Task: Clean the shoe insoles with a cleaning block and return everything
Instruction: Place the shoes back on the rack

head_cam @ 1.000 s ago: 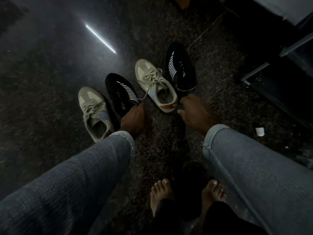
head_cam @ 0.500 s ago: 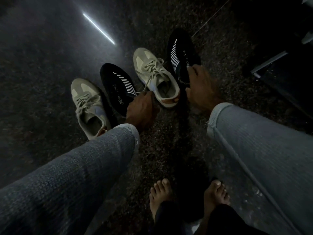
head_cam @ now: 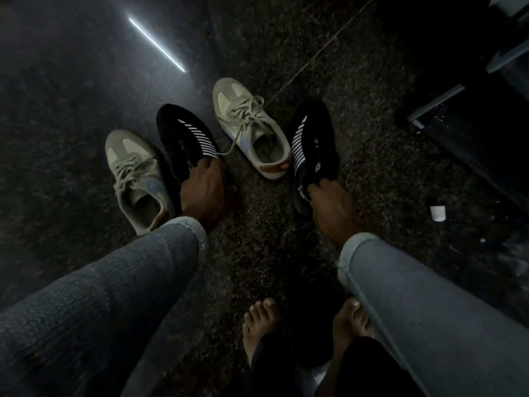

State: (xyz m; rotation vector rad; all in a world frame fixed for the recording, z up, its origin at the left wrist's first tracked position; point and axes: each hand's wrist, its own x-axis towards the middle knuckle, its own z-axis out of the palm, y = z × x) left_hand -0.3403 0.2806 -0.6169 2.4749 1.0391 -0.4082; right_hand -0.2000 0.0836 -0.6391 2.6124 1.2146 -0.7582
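Two black insoles with white stripes lie on the dark speckled floor beside two pale sneakers. My left hand (head_cam: 203,191) grips the heel end of the left insole (head_cam: 183,136), which lies between the left sneaker (head_cam: 134,176) and the right sneaker (head_cam: 252,133). My right hand (head_cam: 332,204) pinches the heel end of the right insole (head_cam: 313,141), lifting that end a little off the floor. A small white block (head_cam: 437,213) sits on the floor to the right, apart from both hands.
Dark furniture with a pale edge (head_cam: 435,107) stands at the upper right. My bare feet (head_cam: 262,319) are at the bottom centre. A bright light streak (head_cam: 156,44) reflects on the floor at the upper left.
My right hand has taken hold of the right insole's heel end and pulled it toward me. My left hand has closed on the left insole's heel.
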